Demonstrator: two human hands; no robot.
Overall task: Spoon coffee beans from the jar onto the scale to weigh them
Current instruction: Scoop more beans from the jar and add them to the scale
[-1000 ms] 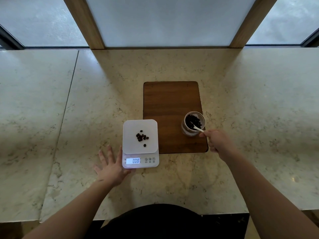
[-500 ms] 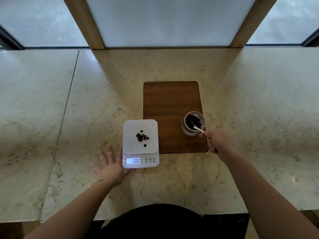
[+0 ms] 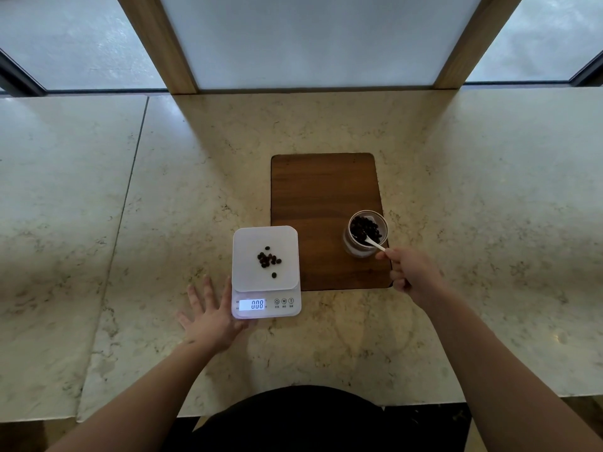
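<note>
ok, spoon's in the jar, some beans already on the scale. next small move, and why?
Probably lift the spoon out of the jar with a scoop and carry it left to the scale. The right hand holds the handle with the bowl down among the jar's beans, only a small cluster of beans lies on the platform, and the left hand lies flat beside the scale.

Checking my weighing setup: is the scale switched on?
On: the scale has its display lit, showing digits.

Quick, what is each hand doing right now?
Left hand: open, flat on the counter beside the scale, holding nothing.
Right hand: closed on the spoon, dipped in the jar.
</note>
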